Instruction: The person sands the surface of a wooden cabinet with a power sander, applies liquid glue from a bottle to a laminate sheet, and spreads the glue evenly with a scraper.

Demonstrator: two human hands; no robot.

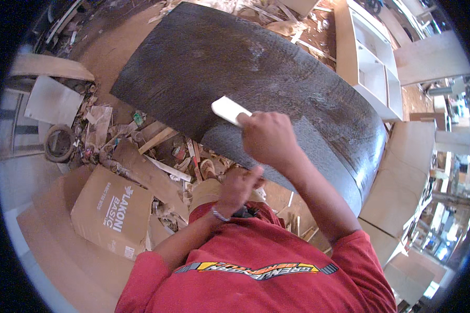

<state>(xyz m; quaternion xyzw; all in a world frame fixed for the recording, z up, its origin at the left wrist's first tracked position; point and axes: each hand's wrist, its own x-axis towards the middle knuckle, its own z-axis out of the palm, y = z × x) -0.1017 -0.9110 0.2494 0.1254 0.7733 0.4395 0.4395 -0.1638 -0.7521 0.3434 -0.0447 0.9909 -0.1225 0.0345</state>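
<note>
My right hand (269, 136) is closed around one end of a flat white spreader (227, 109). Its broad rounded end points up and to the left, above a large dark board (235, 68); whether it touches the board I cannot tell. The board's surface is dark grey to black, streaked, and partly shiny towards the right end. Close to my waist, by the board's near edge, my left hand (238, 187) is held with the thumb apart and nothing visible in it. Some of its fingers are hard to make out.
Wood offcuts and scraps (162, 138) litter the ground left of the board. A brown cardboard box (112, 211) stands at the lower left, a tyre-like ring (60, 143) beyond it. At the far right is a white shelf unit (368, 57), with pale panels (402, 177) nearer.
</note>
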